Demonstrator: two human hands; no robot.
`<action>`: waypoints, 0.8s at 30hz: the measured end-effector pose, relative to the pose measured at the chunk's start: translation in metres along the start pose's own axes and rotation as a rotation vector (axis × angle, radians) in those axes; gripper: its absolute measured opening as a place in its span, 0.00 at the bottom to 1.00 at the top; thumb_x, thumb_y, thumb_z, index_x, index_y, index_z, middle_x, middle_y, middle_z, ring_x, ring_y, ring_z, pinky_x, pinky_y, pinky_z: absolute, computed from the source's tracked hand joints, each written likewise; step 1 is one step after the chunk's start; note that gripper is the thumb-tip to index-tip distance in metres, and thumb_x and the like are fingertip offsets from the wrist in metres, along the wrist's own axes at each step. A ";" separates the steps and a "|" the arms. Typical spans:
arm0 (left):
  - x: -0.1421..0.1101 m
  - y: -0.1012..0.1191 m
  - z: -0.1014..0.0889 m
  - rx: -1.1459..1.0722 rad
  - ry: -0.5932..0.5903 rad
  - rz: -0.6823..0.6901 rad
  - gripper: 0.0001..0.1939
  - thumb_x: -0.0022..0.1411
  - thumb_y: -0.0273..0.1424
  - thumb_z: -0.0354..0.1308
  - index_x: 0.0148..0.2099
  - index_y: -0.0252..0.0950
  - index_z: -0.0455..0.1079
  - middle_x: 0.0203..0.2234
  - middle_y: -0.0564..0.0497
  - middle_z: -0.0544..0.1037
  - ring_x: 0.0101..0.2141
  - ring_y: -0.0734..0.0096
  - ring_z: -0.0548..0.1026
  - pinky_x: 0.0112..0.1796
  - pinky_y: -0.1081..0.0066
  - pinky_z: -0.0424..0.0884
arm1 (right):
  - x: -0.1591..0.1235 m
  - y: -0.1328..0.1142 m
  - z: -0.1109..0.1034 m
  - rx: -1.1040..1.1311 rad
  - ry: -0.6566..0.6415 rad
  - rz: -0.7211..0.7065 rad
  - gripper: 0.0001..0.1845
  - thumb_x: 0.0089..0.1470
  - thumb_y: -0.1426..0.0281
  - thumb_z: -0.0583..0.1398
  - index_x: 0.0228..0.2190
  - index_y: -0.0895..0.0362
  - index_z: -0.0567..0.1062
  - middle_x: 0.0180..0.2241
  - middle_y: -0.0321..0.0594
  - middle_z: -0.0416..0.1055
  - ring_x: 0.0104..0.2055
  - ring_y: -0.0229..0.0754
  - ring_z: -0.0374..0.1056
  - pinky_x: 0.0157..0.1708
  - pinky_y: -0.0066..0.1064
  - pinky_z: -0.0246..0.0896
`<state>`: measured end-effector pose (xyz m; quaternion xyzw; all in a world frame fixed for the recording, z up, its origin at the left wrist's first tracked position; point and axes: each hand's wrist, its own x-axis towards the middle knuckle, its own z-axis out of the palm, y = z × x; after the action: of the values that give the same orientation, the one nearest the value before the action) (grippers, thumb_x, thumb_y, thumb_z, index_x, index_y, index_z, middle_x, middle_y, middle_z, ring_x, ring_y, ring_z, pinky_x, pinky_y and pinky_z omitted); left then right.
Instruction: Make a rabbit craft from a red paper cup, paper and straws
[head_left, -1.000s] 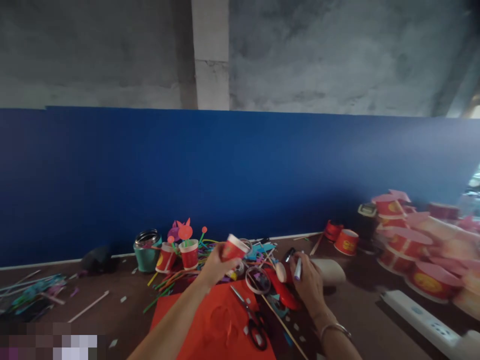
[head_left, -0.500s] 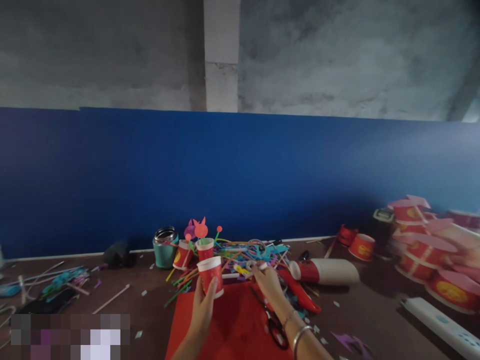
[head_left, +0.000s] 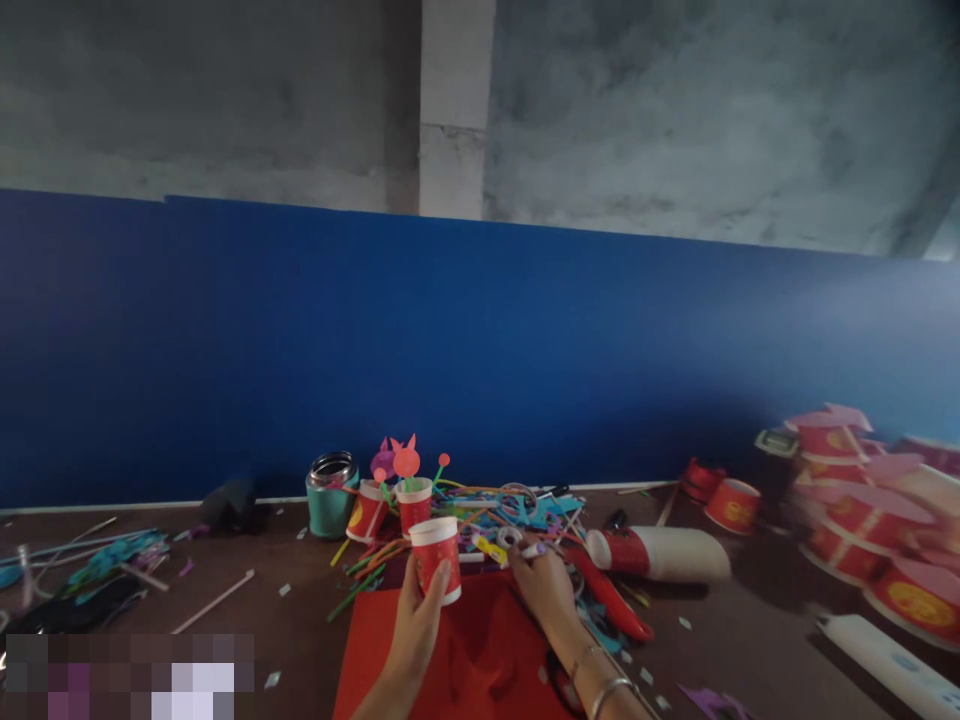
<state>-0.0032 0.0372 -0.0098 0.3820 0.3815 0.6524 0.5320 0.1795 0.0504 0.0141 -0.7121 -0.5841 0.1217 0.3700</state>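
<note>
My left hand (head_left: 417, 622) is wrapped round a small red paper cup (head_left: 437, 558) with a white rim, held upright over a red paper sheet (head_left: 480, 660). My right hand (head_left: 545, 585) rests at the near edge of a heap of coloured sticks and scraps (head_left: 495, 512), its fingers curled by a roll of tape (head_left: 511, 537). What those fingers hold is too small to make out. Two more red cups (head_left: 390, 505) with paper shapes on sticks stand just behind the held cup.
A teal jar (head_left: 331, 493) stands at the back by the blue wall. A sleeve of stacked cups (head_left: 660, 554) lies on its side to the right. Stacks of red bowls with pink lids (head_left: 855, 500) fill the far right. A white power strip (head_left: 892, 662) lies front right.
My left hand brought the red cup down and nearer, turning it upright. My right hand left the marker and moved to the heap by the tape roll. The view shifted slightly.
</note>
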 end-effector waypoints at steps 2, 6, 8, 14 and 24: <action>-0.001 0.002 0.002 -0.002 -0.003 -0.009 0.32 0.46 0.47 0.64 0.50 0.34 0.68 0.43 0.42 0.77 0.46 0.53 0.73 0.48 0.61 0.67 | 0.000 0.000 0.000 0.025 -0.013 -0.008 0.12 0.51 0.66 0.52 0.25 0.55 0.73 0.25 0.44 0.75 0.30 0.45 0.71 0.27 0.27 0.53; 0.000 0.004 0.001 0.017 -0.010 -0.045 0.34 0.45 0.47 0.64 0.52 0.35 0.67 0.45 0.42 0.76 0.48 0.53 0.72 0.49 0.62 0.66 | 0.000 -0.005 0.002 0.145 -0.062 -0.060 0.14 0.52 0.66 0.50 0.24 0.56 0.72 0.25 0.42 0.75 0.30 0.45 0.70 0.29 0.28 0.57; 0.002 0.002 -0.002 0.029 -0.016 -0.078 0.33 0.47 0.46 0.63 0.52 0.35 0.68 0.47 0.42 0.75 0.51 0.53 0.70 0.51 0.63 0.65 | -0.002 -0.009 0.004 0.223 -0.117 -0.101 0.15 0.52 0.64 0.51 0.23 0.57 0.72 0.24 0.41 0.75 0.29 0.43 0.69 0.28 0.27 0.57; 0.009 -0.007 -0.009 0.002 0.003 -0.125 0.29 0.50 0.45 0.61 0.52 0.37 0.67 0.49 0.44 0.74 0.53 0.56 0.68 0.51 0.66 0.65 | -0.014 -0.023 0.016 0.373 -0.241 -0.149 0.14 0.49 0.62 0.56 0.22 0.59 0.74 0.20 0.39 0.72 0.23 0.39 0.64 0.22 0.26 0.55; 0.009 0.007 -0.002 0.021 0.075 -0.203 0.24 0.54 0.42 0.59 0.51 0.37 0.67 0.46 0.45 0.76 0.49 0.58 0.72 0.49 0.66 0.67 | -0.011 -0.040 0.021 0.404 -0.241 -0.225 0.15 0.51 0.63 0.56 0.24 0.59 0.76 0.23 0.41 0.75 0.28 0.43 0.69 0.29 0.29 0.60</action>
<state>-0.0097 0.0451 -0.0034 0.3221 0.4448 0.6049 0.5766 0.1338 0.0501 0.0235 -0.5346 -0.6633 0.2778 0.4439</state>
